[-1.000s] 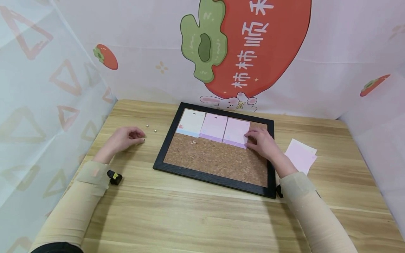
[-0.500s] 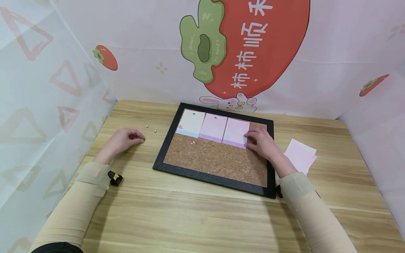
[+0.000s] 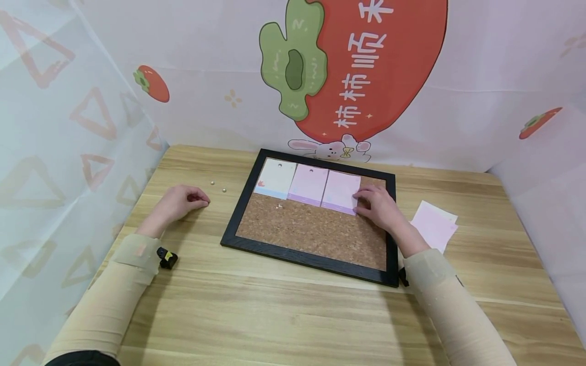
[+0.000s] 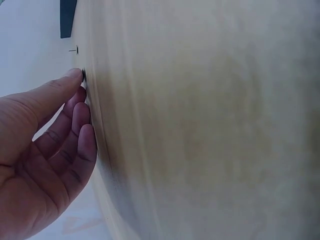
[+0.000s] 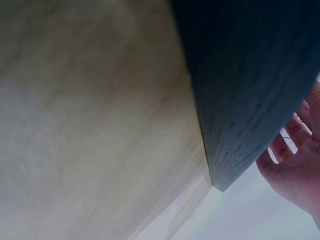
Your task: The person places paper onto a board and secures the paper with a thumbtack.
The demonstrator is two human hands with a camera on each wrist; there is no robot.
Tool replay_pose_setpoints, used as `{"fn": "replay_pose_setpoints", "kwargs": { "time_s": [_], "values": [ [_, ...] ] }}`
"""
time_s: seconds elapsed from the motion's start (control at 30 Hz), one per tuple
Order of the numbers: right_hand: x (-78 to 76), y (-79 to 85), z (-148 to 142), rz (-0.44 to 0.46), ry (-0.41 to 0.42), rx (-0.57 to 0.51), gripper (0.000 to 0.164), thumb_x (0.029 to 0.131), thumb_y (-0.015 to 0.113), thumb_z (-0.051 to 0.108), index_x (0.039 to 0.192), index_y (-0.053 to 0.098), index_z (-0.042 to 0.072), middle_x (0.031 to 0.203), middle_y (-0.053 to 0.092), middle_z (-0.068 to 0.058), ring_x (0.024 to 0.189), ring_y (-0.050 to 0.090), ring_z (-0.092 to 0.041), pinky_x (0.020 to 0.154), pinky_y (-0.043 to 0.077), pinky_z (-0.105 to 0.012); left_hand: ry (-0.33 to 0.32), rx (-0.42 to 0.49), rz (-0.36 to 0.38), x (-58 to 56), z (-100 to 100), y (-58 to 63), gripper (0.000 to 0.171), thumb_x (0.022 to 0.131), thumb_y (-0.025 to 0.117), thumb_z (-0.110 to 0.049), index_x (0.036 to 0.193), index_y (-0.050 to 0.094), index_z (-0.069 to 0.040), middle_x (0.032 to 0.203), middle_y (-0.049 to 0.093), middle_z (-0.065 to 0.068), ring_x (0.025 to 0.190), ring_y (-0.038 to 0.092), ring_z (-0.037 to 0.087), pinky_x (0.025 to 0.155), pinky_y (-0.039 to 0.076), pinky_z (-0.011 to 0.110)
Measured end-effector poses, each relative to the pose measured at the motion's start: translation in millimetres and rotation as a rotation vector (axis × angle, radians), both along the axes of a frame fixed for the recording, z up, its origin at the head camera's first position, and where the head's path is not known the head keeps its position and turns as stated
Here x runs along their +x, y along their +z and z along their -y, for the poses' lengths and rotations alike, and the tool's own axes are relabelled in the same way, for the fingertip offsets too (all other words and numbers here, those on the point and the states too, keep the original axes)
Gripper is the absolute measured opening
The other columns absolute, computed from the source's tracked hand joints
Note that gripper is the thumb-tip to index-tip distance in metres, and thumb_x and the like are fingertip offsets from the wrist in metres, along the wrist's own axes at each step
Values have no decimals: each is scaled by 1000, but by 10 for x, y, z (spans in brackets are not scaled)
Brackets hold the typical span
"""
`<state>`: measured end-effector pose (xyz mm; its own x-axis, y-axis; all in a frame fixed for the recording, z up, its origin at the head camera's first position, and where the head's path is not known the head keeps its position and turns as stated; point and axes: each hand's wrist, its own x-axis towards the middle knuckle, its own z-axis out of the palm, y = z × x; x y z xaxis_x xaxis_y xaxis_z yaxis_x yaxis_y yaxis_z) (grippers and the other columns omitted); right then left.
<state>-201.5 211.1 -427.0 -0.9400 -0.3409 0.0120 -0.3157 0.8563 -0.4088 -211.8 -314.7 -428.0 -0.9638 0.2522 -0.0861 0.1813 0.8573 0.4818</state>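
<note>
My left hand (image 3: 183, 201) is low over the table, left of the cork board (image 3: 311, 229). Between thumb and index fingertips it pinches a small dark thumbtack (image 4: 83, 76), mostly hidden by the fingers. Two more thumbtacks (image 3: 218, 186) lie just beyond that hand. On the board's upper part lie a white card (image 3: 275, 178), a pink card (image 3: 308, 185) and a second pink card (image 3: 341, 190), side by side. The first two carry a tack head near the top. My right hand (image 3: 377, 206) rests with its fingertips at the right edge of the second pink card.
The board's black frame (image 3: 302, 259) stands slightly raised from the wooden table (image 3: 274, 315). To its right lie loose pink and white cards (image 3: 432, 226), overlapping. A patterned cloth wall (image 3: 206, 112) closes off the back.
The left index finger has come down toward the thumb, and the dark tack that showed at the thumb tip is now covered. The right hand and the cards stay in place.
</note>
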Motion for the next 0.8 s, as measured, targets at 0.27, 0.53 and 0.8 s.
{"fn": "replay_pose_setpoints", "kwargs": {
  "time_s": [0.27, 0.53, 0.8],
  "values": [
    [6, -19, 1, -23, 15, -5, 35, 89, 76, 14, 120, 70, 0, 131, 62, -22, 122, 52, -39, 110, 40, -57, -12, -10, -11, -6, -18, 3, 13, 95, 69, -19, 101, 76, -10, 102, 76, 13, 96, 68, 30, 91, 50, 51],
    [3, -17, 1, -16, 11, -4, 36, 89, 76, 15, 121, 69, 0, 132, 61, -22, 122, 52, -39, 110, 40, -56, 9, 17, -17, -1, -58, 20, 12, 96, 68, -19, 100, 75, -11, 102, 75, 13, 96, 69, 31, 92, 50, 51],
    [-7, -24, -5, -17, 13, -11, 34, 89, 75, 15, 120, 70, 0, 132, 61, -22, 122, 52, -39, 111, 40, -56, 3, 22, -12, -12, -76, 47, 13, 98, 64, -19, 102, 71, -8, 105, 74, 16, 100, 68, 32, 94, 50, 52]
  ]
}}
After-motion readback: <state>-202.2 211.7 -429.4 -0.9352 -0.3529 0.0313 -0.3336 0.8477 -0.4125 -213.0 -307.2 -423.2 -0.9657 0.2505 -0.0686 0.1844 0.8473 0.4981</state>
